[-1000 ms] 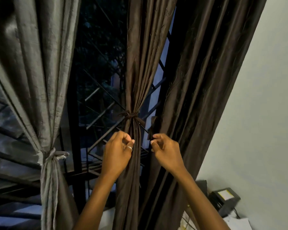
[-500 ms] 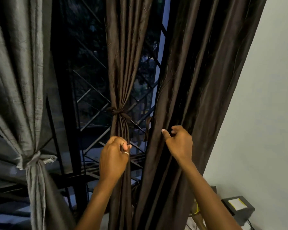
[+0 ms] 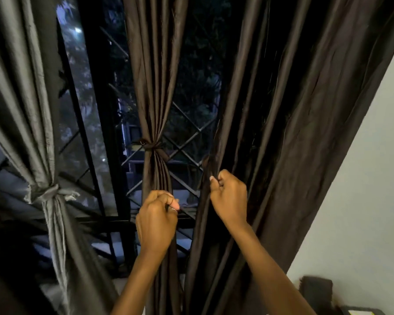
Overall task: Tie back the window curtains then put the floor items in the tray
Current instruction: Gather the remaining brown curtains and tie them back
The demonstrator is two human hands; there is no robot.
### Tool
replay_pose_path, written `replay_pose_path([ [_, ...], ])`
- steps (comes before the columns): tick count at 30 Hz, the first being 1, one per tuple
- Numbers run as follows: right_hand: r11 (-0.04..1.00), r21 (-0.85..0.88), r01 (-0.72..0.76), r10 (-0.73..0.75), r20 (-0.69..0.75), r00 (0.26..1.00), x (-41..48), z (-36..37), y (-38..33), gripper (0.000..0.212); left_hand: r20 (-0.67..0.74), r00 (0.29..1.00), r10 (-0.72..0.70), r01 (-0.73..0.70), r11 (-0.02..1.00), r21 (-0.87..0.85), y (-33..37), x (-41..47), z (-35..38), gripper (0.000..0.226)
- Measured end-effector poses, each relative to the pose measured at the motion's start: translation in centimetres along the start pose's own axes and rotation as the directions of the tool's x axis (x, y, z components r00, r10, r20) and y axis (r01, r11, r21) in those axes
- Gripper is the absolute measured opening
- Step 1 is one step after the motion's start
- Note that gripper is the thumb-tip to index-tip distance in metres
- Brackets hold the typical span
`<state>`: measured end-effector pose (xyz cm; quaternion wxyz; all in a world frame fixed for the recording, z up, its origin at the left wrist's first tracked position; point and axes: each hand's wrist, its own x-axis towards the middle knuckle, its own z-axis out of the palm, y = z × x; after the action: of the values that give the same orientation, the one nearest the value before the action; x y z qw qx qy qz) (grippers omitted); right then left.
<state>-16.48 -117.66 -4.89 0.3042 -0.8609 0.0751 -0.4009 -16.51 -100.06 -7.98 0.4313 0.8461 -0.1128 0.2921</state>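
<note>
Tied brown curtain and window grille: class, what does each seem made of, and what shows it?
Tied brown curtain: likely woven fabric with satin-like sheen; it gathers in soft, glossy folds.
Window grille: probably dark-painted metal; thin, rigid, crossing bars.

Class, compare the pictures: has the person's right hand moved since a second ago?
Yes. Judged against the middle curtain's tie, the right hand has shifted rightward and now pinches the edge of the untied curtain.

Domestic room, at night. Evidence: tied-back fabric curtains [image 3: 155, 92] over a grilled window [image 3: 189, 144], plain painted wall [image 3: 362, 178] at right.
</note>
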Motion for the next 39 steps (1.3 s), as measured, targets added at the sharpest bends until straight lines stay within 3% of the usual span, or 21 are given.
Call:
replay_pose_path([
  [5, 0.999, 0.045, 0.012, -0.011, -0.008, 1.0, -1.6, 0.4, -0.9, 0.033, 0.021, 0.996, -0.081, 0.083, 0.987, -0.141, 3.6, 0.7, 0.6, 0.013],
  [7, 0.998, 0.063, -0.013, 0.013, -0.007, 1.0, -2.2, 0.6, -1.3, 0.029, 0.06, 0.996, -0.06, 0.069, 0.987, -0.143, 5.3, 1.5, 0.6, 0.038],
  [10, 0.998, 0.062, -0.03, 0.028, 0.027, 0.999, -2.9, 1.0, -2.1, 0.014, 0.083, 0.996, -0.026, 0.026, 1.0, -0.005, 7.7, 3.0, 0.5, 0.059],
  [13, 0.999, 0.049, -0.009, 0.007, 0.029, 1.0, -3.2, 1.3, -3.2, 0.018, 0.069, 0.998, 0.011, -0.024, 0.983, 0.182, 8.9, 4.3, 0.5, 0.041],
  [17, 0.999, 0.036, -0.004, 0.004, 0.005, 1.0, -3.3, 1.6, -4.0, 0.016, 0.102, 0.995, -0.01, -0.01, 0.981, 0.193, 8.9, 4.8, 0.2, 0.029],
  [26, 0.999, -0.024, -0.04, 0.039, -0.031, 0.999, -3.5, 2.3, -4.8, 0.014, 0.156, 0.988, 0.008, -0.038, 0.981, 0.191, 8.2, 5.1, -0.3, 0.027],
  [32, 0.998, 0.058, 0.023, -0.033, 0.168, 0.985, -2.6, -0.7, -3.3, 0.009, 0.169, 0.984, 0.054, -0.093, 0.968, 0.232, 8.1, 5.8, -0.3, 0.026],
  [33, 0.997, 0.071, 0.006, -0.014, 0.12, 0.993, -2.5, -1.7, -2.9, 0.015, 0.166, 0.985, 0.055, -0.094, 0.967, 0.238, 7.9, 6.0, -0.3, 0.027],
  [35, 0.996, 0.064, -0.068, 0.077, -0.15, 0.986, -2.1, -4.1, -1.8, 0.02, 0.155, 0.986, 0.061, -0.097, 0.967, 0.235, 7.5, 6.4, -0.3, 0.03],
  [37, 0.983, 0.033, -0.181, 0.178, -0.406, 0.896, -1.7, -6.2, -0.8, 0.023, 0.155, 0.986, 0.067, -0.1, 0.973, 0.21, 7.1, 6.7, -0.3, 0.033],
  [39, 0.961, 0.024, -0.275, 0.256, -0.453, 0.854, -1.0, -7.6, 0.0, 0.036, 0.163, 0.984, 0.074, -0.104, 0.977, 0.184, 6.8, 6.9, -0.1, 0.034],
])
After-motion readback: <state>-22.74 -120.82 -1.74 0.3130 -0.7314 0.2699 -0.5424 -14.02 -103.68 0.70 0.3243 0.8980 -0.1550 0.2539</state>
